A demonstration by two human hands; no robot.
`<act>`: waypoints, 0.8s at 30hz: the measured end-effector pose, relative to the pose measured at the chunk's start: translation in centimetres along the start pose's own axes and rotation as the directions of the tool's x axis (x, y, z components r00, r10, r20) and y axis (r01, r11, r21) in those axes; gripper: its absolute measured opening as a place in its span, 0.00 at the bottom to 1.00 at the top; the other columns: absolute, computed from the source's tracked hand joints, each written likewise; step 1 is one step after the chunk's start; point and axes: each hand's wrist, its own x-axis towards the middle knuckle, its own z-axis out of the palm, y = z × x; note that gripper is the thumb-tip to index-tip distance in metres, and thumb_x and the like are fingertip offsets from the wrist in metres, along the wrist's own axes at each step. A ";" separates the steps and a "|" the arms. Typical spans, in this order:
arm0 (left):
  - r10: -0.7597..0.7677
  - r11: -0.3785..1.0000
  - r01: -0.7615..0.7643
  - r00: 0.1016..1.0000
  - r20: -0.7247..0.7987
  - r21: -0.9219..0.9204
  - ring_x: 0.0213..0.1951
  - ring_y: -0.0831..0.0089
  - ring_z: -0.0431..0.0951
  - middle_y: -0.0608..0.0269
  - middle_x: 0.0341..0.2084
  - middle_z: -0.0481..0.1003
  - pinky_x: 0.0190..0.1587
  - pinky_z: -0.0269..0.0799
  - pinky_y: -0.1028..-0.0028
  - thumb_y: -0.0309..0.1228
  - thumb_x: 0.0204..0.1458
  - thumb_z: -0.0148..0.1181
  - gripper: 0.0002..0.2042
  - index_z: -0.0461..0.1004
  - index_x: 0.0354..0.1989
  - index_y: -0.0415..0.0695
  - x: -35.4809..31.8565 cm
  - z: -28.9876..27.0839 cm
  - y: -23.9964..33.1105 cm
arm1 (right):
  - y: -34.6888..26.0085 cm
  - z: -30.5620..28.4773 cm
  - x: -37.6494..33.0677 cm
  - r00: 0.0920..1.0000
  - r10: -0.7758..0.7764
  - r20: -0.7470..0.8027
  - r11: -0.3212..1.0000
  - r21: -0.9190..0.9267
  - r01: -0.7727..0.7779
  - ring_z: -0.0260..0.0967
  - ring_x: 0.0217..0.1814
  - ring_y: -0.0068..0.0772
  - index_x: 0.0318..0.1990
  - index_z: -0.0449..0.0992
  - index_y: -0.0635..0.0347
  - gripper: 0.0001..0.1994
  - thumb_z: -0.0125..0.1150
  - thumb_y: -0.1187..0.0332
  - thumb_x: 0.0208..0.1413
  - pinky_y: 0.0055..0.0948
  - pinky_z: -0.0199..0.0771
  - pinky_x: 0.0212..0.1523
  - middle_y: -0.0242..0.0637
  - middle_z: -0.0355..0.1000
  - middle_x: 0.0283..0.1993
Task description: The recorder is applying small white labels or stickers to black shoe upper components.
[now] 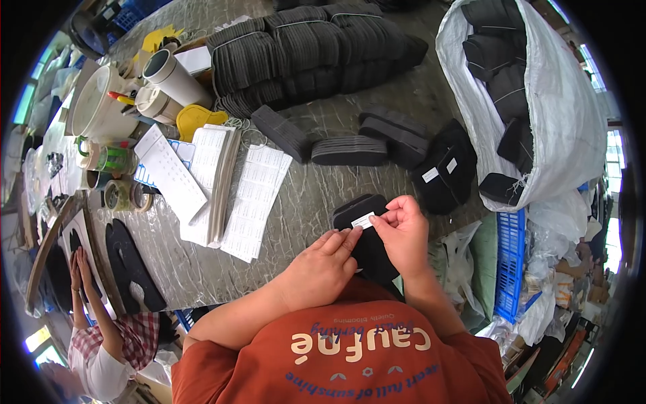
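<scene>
A bundle of black pads (377,259) with rounded ends lies at the table's near edge, close against my shirt. On its top face is a small white label (363,220). My right hand (408,232) pinches the label's right end between thumb and forefinger, the other fingers curled. My left hand (319,266) is closed over the bundle's left side, its fingertips pressed together at the label's lower left corner. Its thumb is mostly hidden. Farther right lies another black bundle (444,182) with two white labels on it.
Dark pad bundles (350,151) lie ahead, before a long tied pile (289,54). Printed label sheets (254,202), cups (176,75) and tape rolls (118,195) sit left. A white sack (565,101) of bundles and a blue crate (510,262) stand right. Another person's hands (81,269) are at far left.
</scene>
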 end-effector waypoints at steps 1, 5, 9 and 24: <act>0.001 1.000 -0.001 1.000 0.003 0.014 0.55 0.52 0.68 0.37 0.56 0.66 0.59 0.64 0.60 0.31 0.45 0.55 0.10 0.73 0.31 0.35 0.0 0.1 0.0 | 0.1 0.0 0.1 1.000 0.010 -0.002 0.999 -0.036 -0.010 0.67 0.24 0.15 0.37 0.67 0.65 0.12 0.65 0.78 0.49 0.19 0.68 0.25 0.34 0.73 0.23; 0.000 0.999 0.000 1.000 0.008 0.036 0.55 0.52 0.68 0.37 0.55 0.66 0.59 0.64 0.60 0.31 0.46 0.54 0.10 0.73 0.31 0.36 0.0 0.1 0.1 | 0.2 0.2 0.3 1.000 0.002 -0.028 0.987 -0.162 -0.006 0.66 0.20 0.20 0.38 0.66 0.64 0.15 0.68 0.76 0.46 0.22 0.67 0.23 0.34 0.70 0.20; -0.018 0.999 0.017 1.000 0.025 0.036 0.55 0.51 0.68 0.38 0.56 0.65 0.59 0.64 0.60 0.32 0.46 0.54 0.10 0.73 0.31 0.36 0.1 -0.3 0.1 | -0.9 -0.2 0.7 0.999 0.051 -0.012 0.931 -0.360 -0.052 0.63 0.24 0.17 0.38 0.66 0.64 0.16 0.68 0.80 0.44 0.21 0.66 0.26 0.29 0.65 0.22; -0.188 0.947 0.179 0.982 -0.007 -0.266 0.63 0.46 0.58 0.50 0.58 0.66 0.59 0.64 0.59 0.22 0.45 0.61 0.05 0.71 0.29 0.36 -1.6 0.4 -0.1 | 2.1 -4.1 2.8 0.943 -0.302 -0.143 0.915 -0.322 0.244 0.60 0.19 0.39 0.30 0.62 0.61 0.09 0.60 0.78 0.53 0.32 0.65 0.24 0.43 0.63 0.20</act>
